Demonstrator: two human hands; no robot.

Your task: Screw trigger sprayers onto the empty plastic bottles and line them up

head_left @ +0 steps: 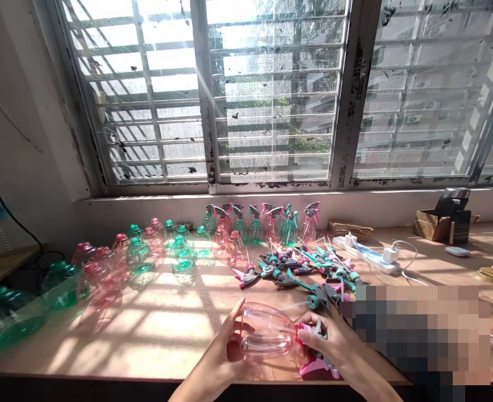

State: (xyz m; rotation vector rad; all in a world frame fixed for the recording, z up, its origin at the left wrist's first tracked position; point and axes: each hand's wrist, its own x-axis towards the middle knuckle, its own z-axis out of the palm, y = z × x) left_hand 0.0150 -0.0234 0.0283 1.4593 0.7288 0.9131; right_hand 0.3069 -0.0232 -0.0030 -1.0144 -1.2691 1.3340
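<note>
left hand [216, 349] cups a pink plastic spray bottle [267, 330], right hand [325, 340] grips its neck.

Pink sprayer head [316, 365] half behind right hand [328, 340], pixelated patch [417, 335] beyond

Two hands [330, 340], one pink bottle [267, 330]

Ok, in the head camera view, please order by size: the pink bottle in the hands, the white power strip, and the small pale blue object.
1. Pink bottle and white power strip: alike, and the bottle is nearer the camera, so unranked.
2. Small pale blue object: smallest.
</note>
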